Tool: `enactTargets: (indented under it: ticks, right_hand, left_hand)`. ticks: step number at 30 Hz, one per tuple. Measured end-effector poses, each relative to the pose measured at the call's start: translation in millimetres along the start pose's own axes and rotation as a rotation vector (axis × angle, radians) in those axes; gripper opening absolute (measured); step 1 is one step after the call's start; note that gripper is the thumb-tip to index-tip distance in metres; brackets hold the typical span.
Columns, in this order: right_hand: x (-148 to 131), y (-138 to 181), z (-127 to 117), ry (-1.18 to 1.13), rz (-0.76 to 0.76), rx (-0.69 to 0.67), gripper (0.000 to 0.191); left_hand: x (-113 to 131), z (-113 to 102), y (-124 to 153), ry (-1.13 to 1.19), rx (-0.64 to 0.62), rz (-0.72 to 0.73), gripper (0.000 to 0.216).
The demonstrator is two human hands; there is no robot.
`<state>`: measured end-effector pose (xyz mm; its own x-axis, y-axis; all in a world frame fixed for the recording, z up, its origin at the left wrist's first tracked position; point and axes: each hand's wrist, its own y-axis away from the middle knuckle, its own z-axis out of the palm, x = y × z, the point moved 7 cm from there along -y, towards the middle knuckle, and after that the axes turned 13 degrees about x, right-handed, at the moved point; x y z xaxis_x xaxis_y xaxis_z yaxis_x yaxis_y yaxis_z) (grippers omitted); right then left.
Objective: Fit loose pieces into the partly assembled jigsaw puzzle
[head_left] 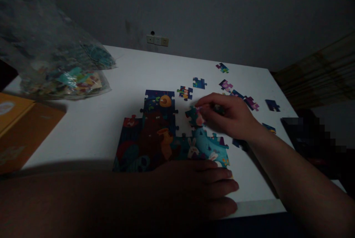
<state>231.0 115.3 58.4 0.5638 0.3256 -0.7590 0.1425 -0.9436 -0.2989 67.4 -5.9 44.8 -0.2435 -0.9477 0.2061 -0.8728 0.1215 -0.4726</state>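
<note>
A partly joined jigsaw puzzle (155, 131) with a bear, rabbits and a blue animal lies on the white table. My right hand (227, 114) pinches a puzzle piece (194, 116), dark teal with pink, just above the joined blue animal. That piece seems to touch or nearly touch the puzzle's upper edge; I cannot tell whether it is locked in. Across the lower part of the puzzle lies my left hand (199, 186), flat with its fingers stretched out to the right, hiding the bottom rows.
Loose pieces lie beyond and right of the puzzle, among them a blue piece (199, 82) and a dark piece (273, 105). A clear plastic bag (66, 79) of pieces stands at left, behind an orange box (33, 131). Wall sockets (157, 40) sit above the table's back edge.
</note>
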Motion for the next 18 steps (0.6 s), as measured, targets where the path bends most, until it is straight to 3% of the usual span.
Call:
enactTargets:
  ticks: [7,18]
  right_hand:
    - [12,-1,-14,0.028,-0.077,-0.198,0.020]
    - [18,2,-19,0.141,-0.038,-0.211,0.023]
  left_hand:
    - [-1,-1,-3,0.003,0.010,0.001,0.047]
    - [1,7,2,0.029,-0.016,0.005,0.060]
